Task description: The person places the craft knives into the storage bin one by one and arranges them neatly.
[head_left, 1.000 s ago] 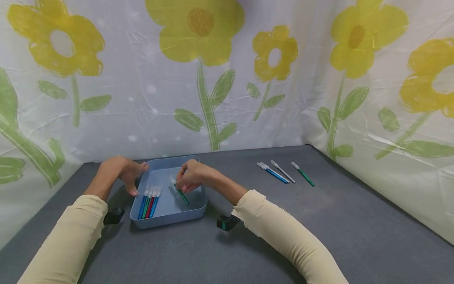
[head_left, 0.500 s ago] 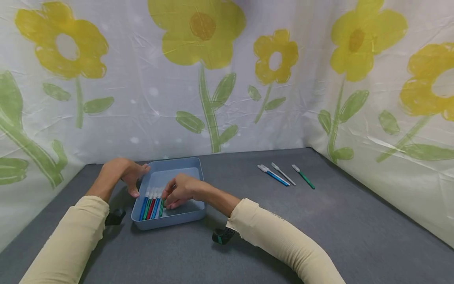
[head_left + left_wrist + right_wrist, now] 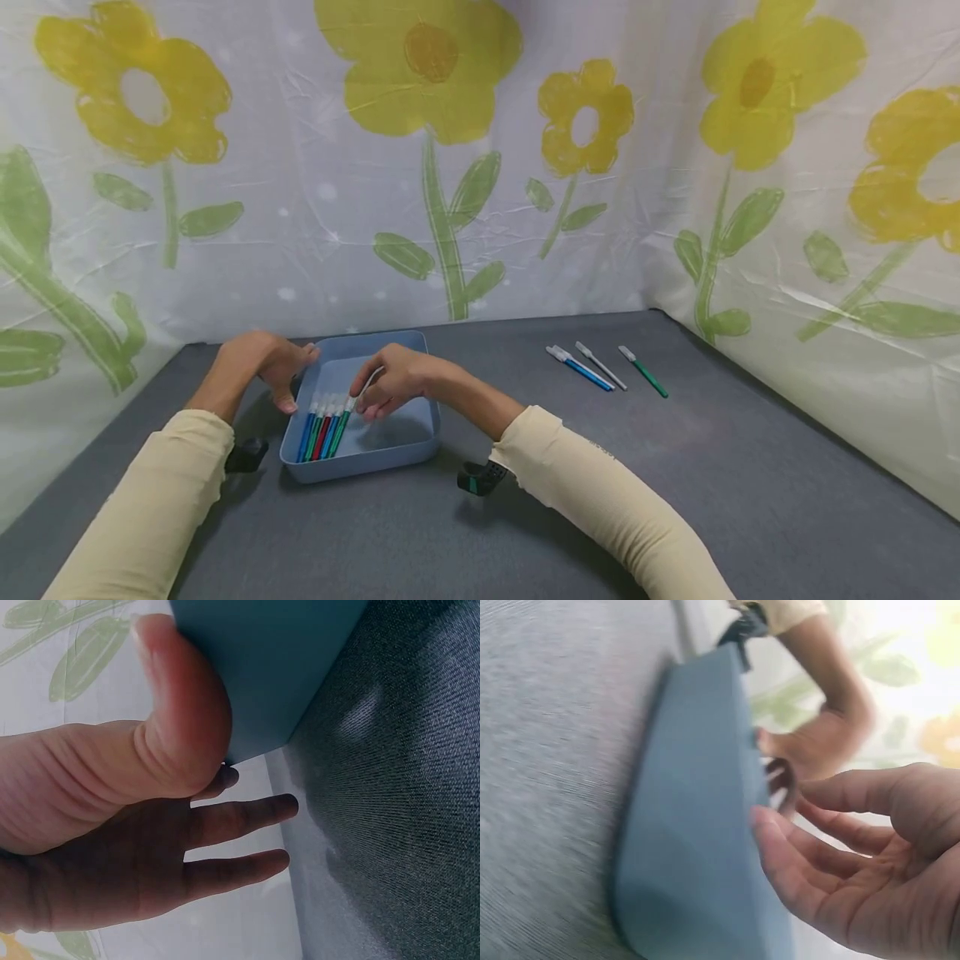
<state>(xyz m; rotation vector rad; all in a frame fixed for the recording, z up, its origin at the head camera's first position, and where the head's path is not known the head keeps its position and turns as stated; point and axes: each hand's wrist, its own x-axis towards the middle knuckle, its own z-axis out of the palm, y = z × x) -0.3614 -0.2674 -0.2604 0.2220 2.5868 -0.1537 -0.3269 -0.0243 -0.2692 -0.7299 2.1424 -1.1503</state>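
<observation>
A blue tray (image 3: 367,468) holds a row of several capped markers (image 3: 322,433), blue, green and red, along its left side. At the right end of that row, a green marker (image 3: 341,431) leans slightly. My right hand (image 3: 397,379) hovers over the tray beside this marker's cap. In the right wrist view its thumb and fingers are apart, with no marker visible between them. My left hand (image 3: 266,362) is at the tray's left side near the back corner. The left wrist view shows its thumb (image 3: 191,705) against the tray wall, with other fingers extended.
Several more markers lie on the grey table (image 3: 675,483) to the right: blue markers (image 3: 585,372), a grey one (image 3: 603,367) and a green one (image 3: 647,375). A flower-patterned curtain (image 3: 300,167) stands behind the table and along its right side.
My right hand brought a green marker left to the end of the row, let go of it, and rose slightly away. The left hand stayed by the tray.
</observation>
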